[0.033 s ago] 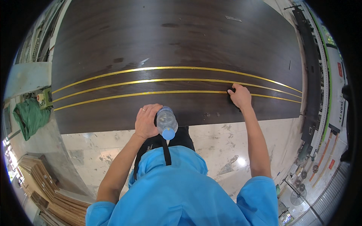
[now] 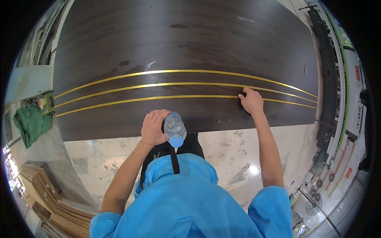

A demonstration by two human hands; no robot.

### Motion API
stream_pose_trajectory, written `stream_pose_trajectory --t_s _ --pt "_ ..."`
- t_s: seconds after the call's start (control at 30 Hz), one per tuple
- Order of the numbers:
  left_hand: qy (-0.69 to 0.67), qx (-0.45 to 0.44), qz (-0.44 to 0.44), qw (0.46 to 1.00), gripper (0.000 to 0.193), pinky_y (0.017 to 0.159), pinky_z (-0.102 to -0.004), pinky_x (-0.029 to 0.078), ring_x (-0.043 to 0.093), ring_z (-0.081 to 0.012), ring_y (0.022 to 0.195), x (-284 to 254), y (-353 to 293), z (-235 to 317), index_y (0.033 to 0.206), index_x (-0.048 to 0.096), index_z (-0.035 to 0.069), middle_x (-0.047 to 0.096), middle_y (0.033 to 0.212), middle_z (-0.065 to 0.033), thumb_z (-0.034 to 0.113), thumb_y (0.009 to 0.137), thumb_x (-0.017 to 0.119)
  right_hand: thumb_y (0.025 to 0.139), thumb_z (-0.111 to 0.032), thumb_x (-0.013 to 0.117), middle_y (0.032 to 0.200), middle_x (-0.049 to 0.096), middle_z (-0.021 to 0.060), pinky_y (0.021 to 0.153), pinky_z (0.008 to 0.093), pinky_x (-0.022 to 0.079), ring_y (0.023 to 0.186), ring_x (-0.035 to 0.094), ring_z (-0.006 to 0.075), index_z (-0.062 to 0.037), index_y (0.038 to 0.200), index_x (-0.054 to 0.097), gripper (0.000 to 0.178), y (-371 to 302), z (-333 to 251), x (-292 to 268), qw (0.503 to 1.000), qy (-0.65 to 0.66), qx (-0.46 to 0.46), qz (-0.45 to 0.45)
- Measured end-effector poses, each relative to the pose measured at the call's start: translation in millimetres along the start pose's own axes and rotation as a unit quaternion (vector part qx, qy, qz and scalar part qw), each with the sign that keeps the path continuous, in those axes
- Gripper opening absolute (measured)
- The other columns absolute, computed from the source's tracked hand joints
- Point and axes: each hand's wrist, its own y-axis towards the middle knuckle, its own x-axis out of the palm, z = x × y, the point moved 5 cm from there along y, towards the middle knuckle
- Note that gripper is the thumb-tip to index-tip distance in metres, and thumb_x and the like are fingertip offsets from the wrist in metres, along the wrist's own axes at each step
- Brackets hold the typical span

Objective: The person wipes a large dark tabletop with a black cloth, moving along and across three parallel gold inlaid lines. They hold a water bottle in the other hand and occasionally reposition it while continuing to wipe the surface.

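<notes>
Clasping a small dark object (image 2: pixel 241 102), mostly hidden beneath the hand, our right grip (image 2: pixel 253 102) sits over the brown-black surface (image 2: pixel 190 43), right of the frame's centre. Its thumb and fingers close in around that object, which lies by the lowest of three yellow strips (image 2: pixel 178 84); our fingertips come close to the middle one. The strips run side by side across the surface from left to right, looking bowed in this wide view.

Just left of centre, our left grip (image 2: pixel 154 127) overlaps the near edge of the surface, fingers pointing up the frame, a ring (image 2: pixel 150 115) on one of them. Right beside it is a clear plastic bottle (image 2: pixel 174 126), its blue cap (image 2: pixel 176 141) toward the bottom of the frame. We cannot tell whether the left grip holds the bottle or only lies against it.

Our blue shirt (image 2: pixel 186 194) fills the lower middle, above a pale floor (image 2: pixel 222 150). At the far left we see bunched green cloth (image 2: pixel 31 125), and at the lower left, stacked brown boards (image 2: pixel 47 194).
</notes>
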Motion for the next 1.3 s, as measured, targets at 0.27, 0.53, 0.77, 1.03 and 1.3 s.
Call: stream_pose_trajectory --t_s 0.27,0.53,0.77,1.03,1.3 --pt "0.002 0.014 0.01 1.0 0.069 0.099 -0.0447 0.048 0.062 -0.0335 0.123 1 2 -1 0.133 0.061 0.013 0.069 0.131 -0.0082 0.028 0.07 0.087 0.098 -0.037 0.074 0.112 0.078 0.0207 0.093 0.0538 0.057 0.11 0.072 0.0424 -0.0072 0.119 0.073 0.036 -6 -7 -4 0.998 0.014 -0.057 0.011" --pt "0.005 0.014 0.014 1.0 0.068 0.098 -0.0455 0.048 0.063 -0.0337 0.122 0 2 1 0.132 0.061 0.014 0.069 0.13 -0.0082 0.027 0.07 0.086 0.1 -0.037 0.071 0.1 0.078 0.0187 0.082 0.0558 0.057 0.099 0.074 0.0413 -0.0094 0.11 0.071 0.029 -10 -12 -8 0.997 -0.058 -0.01 0.042" --pt "-0.012 0.002 0.018 1.0 0.065 0.099 -0.0454 0.048 0.063 -0.0335 0.121 0 0 0 0.131 0.062 0.014 0.069 0.131 -0.0081 0.026 0.071 0.085 0.1 -0.037 0.07 0.101 0.078 0.0181 0.083 0.0546 0.058 0.099 0.074 0.0408 -0.0107 0.112 0.072 0.029 -11 -30 -8 0.998 -0.051 -0.035 0.025" --pt "-0.014 -0.004 0.015 1.0 0.065 0.099 -0.0443 0.048 0.063 -0.0326 0.122 -1 -1 1 0.132 0.063 0.014 0.069 0.131 -0.0067 0.027 0.072 0.084 0.1 -0.036 0.07 0.098 0.077 0.0173 0.083 0.0557 0.057 0.098 0.073 0.0429 -0.0084 0.102 0.068 0.027 -14 -52 -7 0.989 -0.035 -0.143 0.004" --pt "-0.012 -0.016 0.006 1.0 0.069 0.102 -0.0431 0.048 0.061 -0.0302 0.126 2 -2 -2 0.135 0.062 0.016 0.068 0.134 -0.0053 0.024 0.069 0.084 0.1 -0.038 0.071 0.1 0.077 0.0172 0.084 0.0539 0.057 0.098 0.073 0.0415 -0.009 0.104 0.071 0.029 -13 -48 -8 0.979 -0.036 -0.202 -0.007"
